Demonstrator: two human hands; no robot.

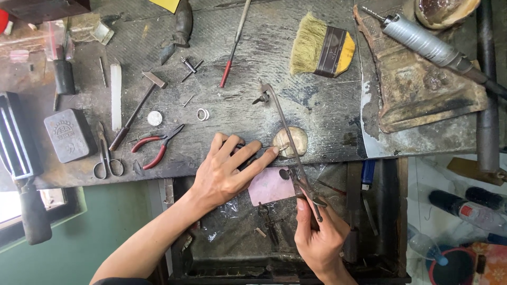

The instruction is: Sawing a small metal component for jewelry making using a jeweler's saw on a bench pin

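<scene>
Far left of the left grip: scissors (107, 158), red pliers (156, 148) and a small hammer (138, 110) laid flat on the surface (317, 121), handles toward the edge, within easy reach. A little above that grip, a coin (154, 118) and a ring (203, 114), set back out of the working spot.

Left hand (227, 171) flat over the edge, fingers stretched right, fingertips pressing a small piece down by the pale peg (290, 141); piece itself hidden under the fingers, likely pinned so as not to shift. Held, not loose.

Just right of it, the saw (288, 142) slanting up across the peg, frame reaching far above both grips. Pink card (270, 186) between the hands, under the work, probably for catching filings.

Right hand (319, 235) lowest, fingers wrapped tight round the saw's handle, low for a near-upright stroke.

Far above right: brush (322, 51), rotary handpiece (422, 42).
</scene>
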